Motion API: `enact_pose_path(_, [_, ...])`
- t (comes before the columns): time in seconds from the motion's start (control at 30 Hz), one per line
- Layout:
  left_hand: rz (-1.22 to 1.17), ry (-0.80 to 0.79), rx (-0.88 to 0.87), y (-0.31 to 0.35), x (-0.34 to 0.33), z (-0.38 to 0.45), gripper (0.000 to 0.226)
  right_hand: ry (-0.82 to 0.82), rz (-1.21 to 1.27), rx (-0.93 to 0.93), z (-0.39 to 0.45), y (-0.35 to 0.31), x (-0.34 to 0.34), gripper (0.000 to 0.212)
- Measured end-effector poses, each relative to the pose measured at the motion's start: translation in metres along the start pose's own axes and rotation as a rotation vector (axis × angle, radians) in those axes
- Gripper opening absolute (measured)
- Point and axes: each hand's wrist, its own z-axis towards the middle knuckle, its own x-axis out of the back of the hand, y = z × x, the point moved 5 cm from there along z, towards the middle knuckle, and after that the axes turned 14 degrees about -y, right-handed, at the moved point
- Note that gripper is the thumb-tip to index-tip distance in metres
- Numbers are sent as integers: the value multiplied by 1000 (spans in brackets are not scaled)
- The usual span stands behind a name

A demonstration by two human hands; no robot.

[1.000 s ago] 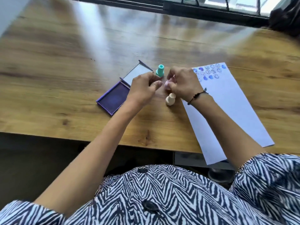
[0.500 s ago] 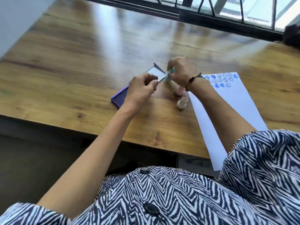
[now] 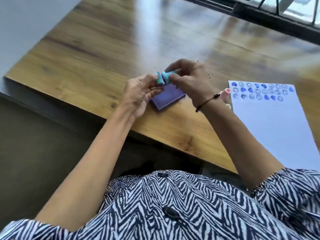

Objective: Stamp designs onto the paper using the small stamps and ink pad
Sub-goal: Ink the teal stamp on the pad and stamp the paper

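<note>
My right hand (image 3: 192, 80) holds a small teal stamp (image 3: 167, 76) sideways above the purple ink pad (image 3: 166, 97). My left hand (image 3: 138, 96) pinches the teal cap (image 3: 159, 79) at the stamp's end, and a white layer shows between cap and stamp. The white paper (image 3: 277, 122) lies to the right, with three rows of blue stamped circles and blobs (image 3: 259, 91) along its top. A pink stamp (image 3: 225, 93) and a cream stamp (image 3: 228, 106) sit by the paper's left edge, partly hidden behind my right wrist.
The wooden table (image 3: 103, 54) stretches away to a dark window frame (image 3: 259, 19) at the back. Its near edge runs diagonally just below the ink pad. My striped shirt (image 3: 173, 205) fills the bottom of the view.
My right hand picked the teal stamp up off the table and brought it over the ink pad. My left hand took hold of its cap end. The camera swung left.
</note>
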Motion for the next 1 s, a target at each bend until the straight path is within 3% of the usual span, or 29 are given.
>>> enact_pose_path(0.17, [-31, 64, 23, -3, 27, -10, 17, 117, -596, 141, -2, -9, -6, 17])
enact_pose_path(0.3, [-48, 65, 28, -9, 30, -15, 16, -132, -938, 141, 0, 6, -42, 24])
enact_pose_path(0.43, [-52, 81, 27, -11, 30, -15, 18, -221, -910, 126, 17, -4, -34, 21])
enact_pose_path(0.6, [-49, 86, 9, -9, 31, -16, 18, -209, -997, 146, 9, -1, -46, 24])
enact_pose_path(0.73, [-34, 95, 16, -9, 28, -15, 17, -177, -868, 133, 17, -7, -31, 22])
enact_pose_path(1.0, [50, 83, 23, -10, 25, -12, 15, -187, -869, 130, 14, -5, -29, 22])
